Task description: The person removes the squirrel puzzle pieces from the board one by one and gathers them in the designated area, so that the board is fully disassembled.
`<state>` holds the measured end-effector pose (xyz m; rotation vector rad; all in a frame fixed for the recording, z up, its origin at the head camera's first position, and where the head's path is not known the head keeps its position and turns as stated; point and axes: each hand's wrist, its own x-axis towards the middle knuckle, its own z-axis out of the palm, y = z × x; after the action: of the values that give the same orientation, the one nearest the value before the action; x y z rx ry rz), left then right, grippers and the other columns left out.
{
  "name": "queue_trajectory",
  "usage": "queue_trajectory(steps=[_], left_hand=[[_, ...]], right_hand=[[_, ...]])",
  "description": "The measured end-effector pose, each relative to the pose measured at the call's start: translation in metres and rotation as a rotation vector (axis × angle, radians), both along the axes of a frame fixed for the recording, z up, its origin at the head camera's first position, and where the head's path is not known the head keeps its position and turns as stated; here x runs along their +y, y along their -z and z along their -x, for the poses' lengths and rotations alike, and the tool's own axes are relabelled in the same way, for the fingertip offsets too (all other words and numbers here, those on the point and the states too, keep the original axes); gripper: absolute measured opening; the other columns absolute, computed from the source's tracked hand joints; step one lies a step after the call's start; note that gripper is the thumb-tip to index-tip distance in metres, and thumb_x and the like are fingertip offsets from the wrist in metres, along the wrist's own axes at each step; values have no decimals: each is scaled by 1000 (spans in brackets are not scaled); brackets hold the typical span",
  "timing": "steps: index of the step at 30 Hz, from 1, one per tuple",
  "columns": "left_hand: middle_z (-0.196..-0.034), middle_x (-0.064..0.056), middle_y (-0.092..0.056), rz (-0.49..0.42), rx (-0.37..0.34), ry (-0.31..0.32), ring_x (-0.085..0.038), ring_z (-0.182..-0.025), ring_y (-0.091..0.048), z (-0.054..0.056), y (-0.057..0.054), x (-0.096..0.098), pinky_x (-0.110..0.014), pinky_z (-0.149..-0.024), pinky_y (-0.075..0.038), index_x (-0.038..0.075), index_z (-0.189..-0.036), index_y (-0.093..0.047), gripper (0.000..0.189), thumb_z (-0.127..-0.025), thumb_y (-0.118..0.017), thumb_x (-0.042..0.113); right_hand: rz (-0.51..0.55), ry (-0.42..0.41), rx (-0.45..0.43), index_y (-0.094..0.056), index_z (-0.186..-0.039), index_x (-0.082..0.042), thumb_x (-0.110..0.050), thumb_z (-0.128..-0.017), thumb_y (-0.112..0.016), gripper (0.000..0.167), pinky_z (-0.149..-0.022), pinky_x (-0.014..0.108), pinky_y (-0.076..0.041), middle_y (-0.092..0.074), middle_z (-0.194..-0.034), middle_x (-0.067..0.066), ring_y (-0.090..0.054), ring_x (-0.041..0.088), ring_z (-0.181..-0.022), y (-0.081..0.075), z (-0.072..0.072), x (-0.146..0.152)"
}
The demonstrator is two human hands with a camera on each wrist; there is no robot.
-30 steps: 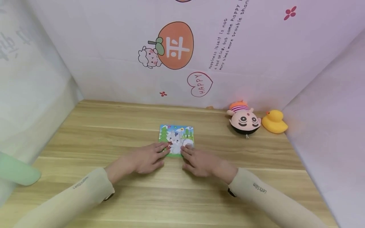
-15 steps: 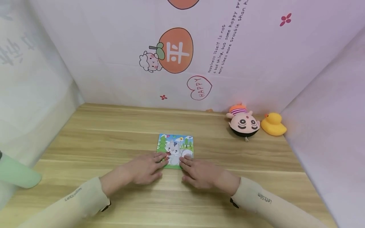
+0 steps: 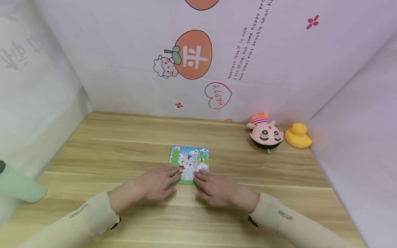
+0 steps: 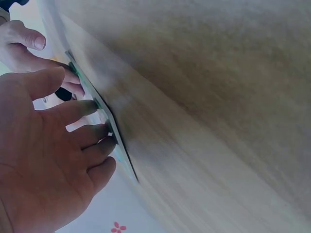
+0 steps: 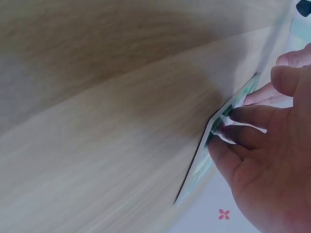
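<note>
A thin square picture puzzle or board [image 3: 187, 162] with a grey squirrel, trees and blue sky lies flat on the wooden table. My left hand [image 3: 159, 183] rests its fingertips on the board's lower left part, thumb off its near edge. On the lower right part lie the fingertips of my right hand [image 3: 218, 189]. Both hands have their fingers extended and grip nothing. In the left wrist view the board [image 4: 114, 121] is seen edge-on under the fingers. The right wrist view shows the board [image 5: 199, 162] from its other side, with fingertips touching its top.
A plush doll [image 3: 266, 134] and a yellow rubber duck [image 3: 298, 135] stand at the table's back right. A light green cylindrical object [image 3: 23, 186] is at the left edge. White printed sheets wall the table [image 3: 130, 137] at the back and sides.
The head view has tilted and shifted slightly, so the board and hands appear lower in it. Both hands keep their fingertips on the board throughout.
</note>
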<state>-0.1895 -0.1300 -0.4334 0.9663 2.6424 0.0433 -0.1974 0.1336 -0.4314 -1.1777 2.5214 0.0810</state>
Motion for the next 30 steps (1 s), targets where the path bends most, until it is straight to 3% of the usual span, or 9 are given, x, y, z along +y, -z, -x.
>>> queue_trajectory(steps=[9, 15, 19, 22, 26, 30], left_hand=[[-171, -11, -32, 30, -30, -6, -30, -161, -31, -5, -4, 0, -47, -133, -29, 12, -159, -44, 64, -107, -49, 50], [-170, -11, -36, -1, -65, -10, -31, -159, -35, -1, -9, -1, -48, -131, -33, 12, -157, -46, 63, -107, -49, 50], [-166, -16, -41, -44, -44, 26, -36, -155, -40, 11, -16, -1, -51, -130, -35, 6, -155, -48, 61, -108, -50, 45], [-164, -21, -42, -45, 22, 59, -39, -154, -41, 24, -22, 3, -51, -130, -34, 1, -153, -48, 61, -108, -50, 42], [-165, -23, -40, -31, 85, 81, -37, -156, -38, 44, -26, 13, -50, -132, -32, -4, -153, -47, 62, -108, -50, 39], [-169, -21, -33, 13, 77, 70, -34, -160, -31, 60, -24, 24, -48, -134, -28, -3, -157, -40, 66, -109, -49, 41]], right_hand=[[3, -14, -16, -37, -161, -8, -46, -111, -39, 63, -132, 44, -31, -30, -172, 11, -30, 29, -161, -1, -5, -4], [55, 0, -46, -42, -159, -9, -43, -112, -39, 58, -131, 45, -33, -34, -171, 10, -33, 29, -160, -5, -2, -7], [194, 23, -55, -47, -155, -3, -34, -111, -48, 54, -128, 51, -38, -42, -165, 18, -40, 36, -155, -12, 10, -7], [286, 49, 18, -50, -149, 4, -26, -107, -56, 51, -124, 54, -43, -51, -156, 25, -50, 41, -147, -17, 29, -7], [309, 124, 125, -54, -144, 7, -20, -104, -62, 49, -119, 53, -49, -60, -147, 26, -58, 41, -138, -17, 55, -5], [267, 196, 173, -58, -141, 6, -24, -102, -67, 50, -116, 51, -51, -63, -144, 24, -61, 40, -134, -10, 72, -6]])
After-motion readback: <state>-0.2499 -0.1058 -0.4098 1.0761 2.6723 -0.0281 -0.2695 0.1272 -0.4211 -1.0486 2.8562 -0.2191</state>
